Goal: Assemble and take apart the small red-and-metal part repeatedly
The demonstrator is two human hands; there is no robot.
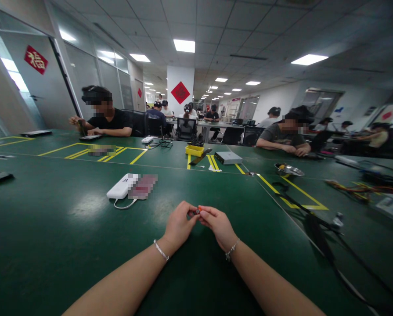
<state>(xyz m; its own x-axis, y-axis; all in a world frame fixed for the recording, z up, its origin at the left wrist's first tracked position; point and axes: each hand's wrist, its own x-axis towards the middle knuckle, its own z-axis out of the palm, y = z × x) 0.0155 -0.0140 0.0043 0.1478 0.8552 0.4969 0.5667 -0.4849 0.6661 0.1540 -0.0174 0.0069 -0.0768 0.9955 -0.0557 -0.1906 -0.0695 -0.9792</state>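
Just above the green table [124,245], near the middle of the view, my two hands meet fingertip to fingertip. Between them is a small dark part with an orange bit [199,210]; its exact kind is too small to make out. The thumb and fingers of my left hand [180,223] pinch its dark side. On the orange side, my right hand [218,224] also grips it, thumb against bent fingers. Most of the part is hidden by the fingertips.
A white power bank [120,186], cabled to a blurred flat item [143,186], lies at left. Farther off stand a yellow tray [195,151], a grey box [228,157] and a metal dish [290,170]. A black strap [319,235] and cables run along the right. Co-workers sit opposite.
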